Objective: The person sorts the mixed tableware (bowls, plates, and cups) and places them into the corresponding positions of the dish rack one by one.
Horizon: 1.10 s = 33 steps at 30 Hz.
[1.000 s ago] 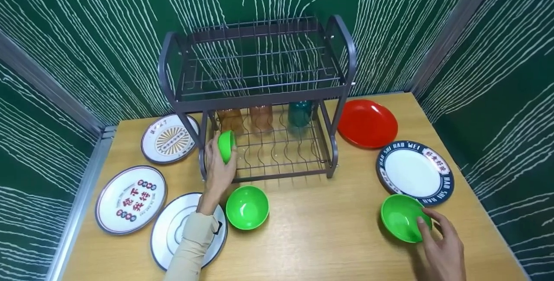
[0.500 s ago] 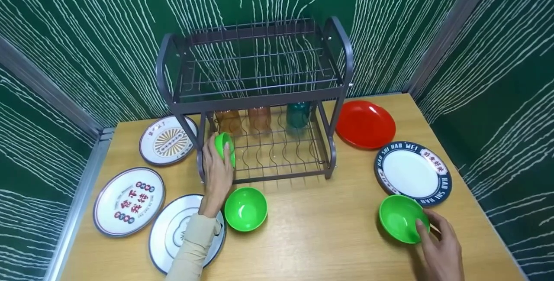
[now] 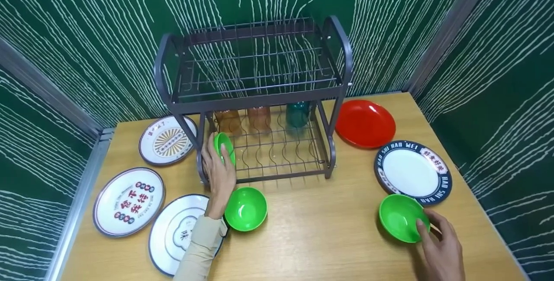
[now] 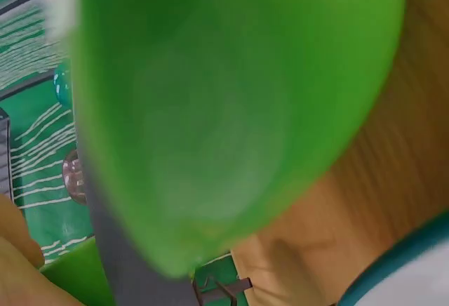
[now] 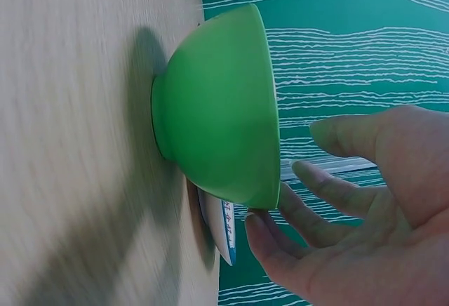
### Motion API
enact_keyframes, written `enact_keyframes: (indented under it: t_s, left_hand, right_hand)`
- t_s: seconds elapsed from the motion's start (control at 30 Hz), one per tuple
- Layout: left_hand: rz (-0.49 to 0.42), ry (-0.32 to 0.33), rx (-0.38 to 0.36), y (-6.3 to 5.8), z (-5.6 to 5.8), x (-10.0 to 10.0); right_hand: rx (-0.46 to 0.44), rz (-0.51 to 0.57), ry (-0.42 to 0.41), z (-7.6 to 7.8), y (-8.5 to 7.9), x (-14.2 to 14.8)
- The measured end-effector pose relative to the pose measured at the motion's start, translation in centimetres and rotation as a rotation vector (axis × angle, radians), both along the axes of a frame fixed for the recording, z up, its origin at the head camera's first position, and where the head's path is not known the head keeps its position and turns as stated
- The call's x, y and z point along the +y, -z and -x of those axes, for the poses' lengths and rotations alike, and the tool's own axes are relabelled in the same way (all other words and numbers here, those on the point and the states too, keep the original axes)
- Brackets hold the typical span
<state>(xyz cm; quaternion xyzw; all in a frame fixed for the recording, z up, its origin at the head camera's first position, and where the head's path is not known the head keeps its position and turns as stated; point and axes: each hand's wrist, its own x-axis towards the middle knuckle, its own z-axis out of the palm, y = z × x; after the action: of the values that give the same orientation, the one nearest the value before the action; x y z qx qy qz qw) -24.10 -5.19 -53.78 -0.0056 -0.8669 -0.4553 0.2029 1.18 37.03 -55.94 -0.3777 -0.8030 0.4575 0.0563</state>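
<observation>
My left hand point(image 3: 220, 172) holds a small green bowl point(image 3: 229, 149) tilted on its side at the left front of the rack's lower tier. Its thumb lies over the bowl's hollow, with the fingers along the outer left side. A second green bowl point(image 3: 246, 209) stands upright on the table beside the left wrist; a big blurred green bowl point(image 4: 231, 109) fills much of the left wrist view. At the right, a third green bowl point(image 5: 217, 109) stands on the table. My right hand point(image 5: 365, 222) has fingertips at its rim, while the thumb sits apart from the rim.
The dark two-tier dish rack point(image 3: 255, 99) stands at the back, with orange point(image 3: 228, 121), pink point(image 3: 259, 118) and teal point(image 3: 297, 114) glasses on its lower tier. Several plates lie left; a red plate point(image 3: 365, 123) and a dark-rimmed plate point(image 3: 411, 172) lie right.
My left hand has brought the bowl slightly down into the rack's lower tier, and its fingers and thumb have spread a little. The right hand and its bowl have stayed put.
</observation>
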Motion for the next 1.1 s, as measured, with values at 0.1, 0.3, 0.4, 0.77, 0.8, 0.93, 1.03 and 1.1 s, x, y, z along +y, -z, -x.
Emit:
enact_keyframes:
  t_s: [0.1, 0.3, 0.4, 0.77, 0.8, 0.93, 1.03, 1.1]
  left_hand:
    - [-0.013, 0.0, 0.012, 0.2, -0.3, 0.1]
    - [-0.005, 0.003, 0.008, 0.4, -0.7, 0.3]
    - [0.004, 0.003, 0.0, 0.5, -0.8, 0.4]
    - [0.04, -0.018, 0.063, 0.7, -2.0, 0.8]
    - [0.043, -0.021, 0.065, 0.6, -2.2, 1.0]
    - [0.062, -0.024, 0.057, -0.1, -3.2, 1.6]
    - [0.077, -0.021, 0.044, -0.5, -3.9, 2.0]
    - [0.091, -0.023, 0.044, -0.7, -4.3, 2.2]
  right_hand:
    - [-0.008, 0.014, 0.005, 0.0, -0.1, 0.0]
    - [0.018, 0.008, 0.012, -0.2, -0.1, -0.1]
    - [0.04, -0.003, 0.011, -0.3, 0.0, -0.3]
    - [0.021, 0.056, 0.02, 0.1, 0.3, 0.1]
    - [0.018, 0.061, 0.018, 0.1, 0.3, 0.1]
    - [0.012, 0.072, 0.009, 0.1, 0.3, 0.1]
    - [0.019, 0.074, 0.004, 0.1, 0.4, 0.1]
    - [0.025, 0.069, 0.002, 0.0, 0.4, 0.1]
